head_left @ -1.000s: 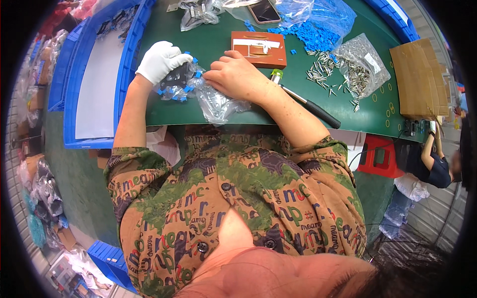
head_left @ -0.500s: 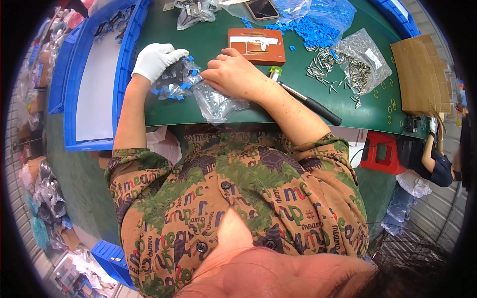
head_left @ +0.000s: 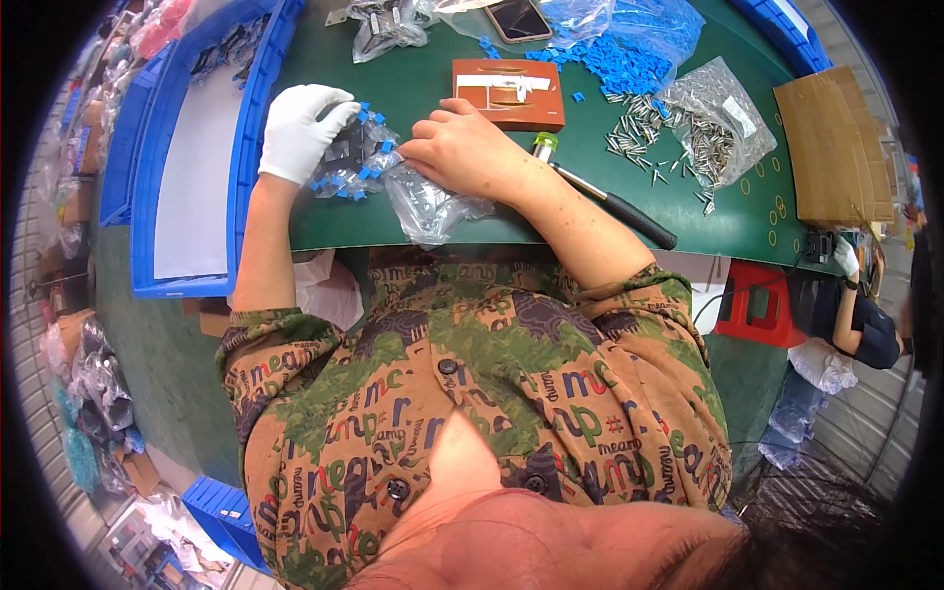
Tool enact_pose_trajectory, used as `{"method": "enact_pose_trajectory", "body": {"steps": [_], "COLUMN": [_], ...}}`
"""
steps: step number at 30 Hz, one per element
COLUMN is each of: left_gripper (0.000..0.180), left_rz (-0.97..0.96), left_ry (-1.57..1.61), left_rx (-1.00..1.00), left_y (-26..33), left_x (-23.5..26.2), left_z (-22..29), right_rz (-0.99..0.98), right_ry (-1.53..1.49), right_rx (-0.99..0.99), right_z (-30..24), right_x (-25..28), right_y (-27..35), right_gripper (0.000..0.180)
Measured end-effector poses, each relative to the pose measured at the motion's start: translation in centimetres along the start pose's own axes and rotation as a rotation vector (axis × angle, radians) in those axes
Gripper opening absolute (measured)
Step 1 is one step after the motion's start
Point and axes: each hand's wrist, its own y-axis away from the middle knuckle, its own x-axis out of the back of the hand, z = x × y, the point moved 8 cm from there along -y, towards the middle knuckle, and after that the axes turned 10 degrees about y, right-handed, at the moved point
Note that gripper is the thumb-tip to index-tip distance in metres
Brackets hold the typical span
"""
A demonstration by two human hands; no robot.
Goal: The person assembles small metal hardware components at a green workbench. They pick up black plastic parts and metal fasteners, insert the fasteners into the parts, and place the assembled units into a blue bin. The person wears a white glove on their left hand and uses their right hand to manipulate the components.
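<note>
My left hand [head_left: 307, 133], in a white glove, is closed with its fingertips drawn together at the edge of a pile of dark parts with blue pieces [head_left: 356, 157] in clear plastic. What sits between those fingertips is too small to make out. My right hand [head_left: 462, 147] is bare, its fingers bent over the edge of a clear plastic bag [head_left: 431, 206] beside that pile. The bag lies crumpled near the front edge of the green table [head_left: 344, 228].
A long blue bin [head_left: 241, 187] stands at left. Behind my right hand lie a brown box [head_left: 536, 106], a phone [head_left: 518, 20] and loose blue pieces [head_left: 610, 67]. To the right are a black-handled tool [head_left: 629, 214], metal pins [head_left: 634, 138], a cardboard box [head_left: 836, 147] and another person's arm [head_left: 844, 305].
My left hand has shifted slightly left, its fingertips drawing back from over the pile and uncovering blue pieces. My right hand stays nearly still. At far right, the other person's arm has moved.
</note>
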Motion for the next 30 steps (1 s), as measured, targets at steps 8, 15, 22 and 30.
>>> {"method": "enact_pose_trajectory", "body": {"steps": [8, 15, 22, 30], "left_gripper": [0.015, 0.015, 0.022, 0.023], "left_rz": [-0.109, -0.044, -0.218, -0.329], "left_ry": [-0.194, -0.225, -0.401, -0.404], "left_rx": [-0.094, -0.13, -0.042, -0.091], "left_y": [4.1, 3.5, 2.8, 2.3], "left_x": [2.1, 2.5, 0.2, -0.9], "left_z": [3.5, 4.6, 3.3, 2.5], "right_rz": [-0.009, 0.006, -0.018, -0.037], "right_ry": [0.002, 0.011, -0.004, -0.002], "right_rx": [-0.01, 0.009, -0.008, -0.007], "right_z": [0.1, 0.1, 0.3, 0.3], "right_x": [-0.2, -0.5, -0.7, -0.8], "right_y": [0.0, 0.1, 0.2, 0.2], "right_gripper": [0.013, 0.012, 0.014, 0.015]}}
